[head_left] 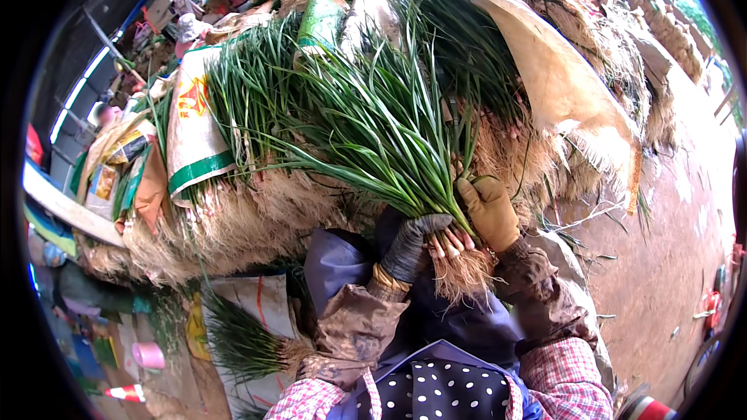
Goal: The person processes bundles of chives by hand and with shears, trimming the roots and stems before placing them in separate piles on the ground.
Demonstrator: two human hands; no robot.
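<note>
My left hand (412,243), in a dark grey knit glove, grips the base of a bunch of green onions (381,132) just above its pale bulbs and stringy roots (459,268). On the bunch's right side my right hand (489,210), in a tan glove, closes around the same stalks. The long green leaves fan up and to the left, away from me. Below my hands lies a blue apron with a dotted bib (436,385).
A big heap of rooted green onions (257,210) lies on white woven sacks (194,140) ahead. A smaller bunch (241,342) rests at lower left beside a pink roll of tape (148,355). Bare earth floor (669,249) spreads to the right. People sit at the far top.
</note>
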